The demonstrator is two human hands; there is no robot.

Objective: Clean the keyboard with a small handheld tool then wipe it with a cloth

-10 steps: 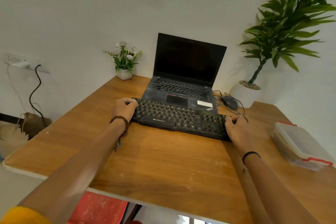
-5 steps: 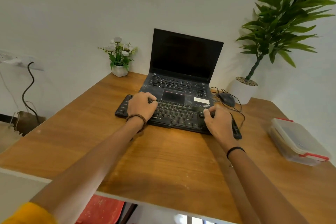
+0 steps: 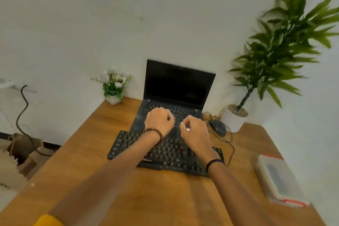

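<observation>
Dusty black keyboard (image 3: 126, 143); left hand (image 3: 159, 121) and right hand (image 3: 195, 134) curled over laptop (image 3: 176, 82), grip seemingly empty.

Left arm: yellow sleeve (image 3: 48, 220) at the upper arm, cut off by the frame edge; forearm bare below it. Left wrist: bracelet (image 3: 156, 133) of small dark round beads, single strand, just behind the left hand (image 3: 159, 121). Right wrist: thin plain black band (image 3: 215, 163), just behind the right hand (image 3: 195, 132). Right forearm bare as far as visible. Motion blur; finer detail unreadable.
</observation>
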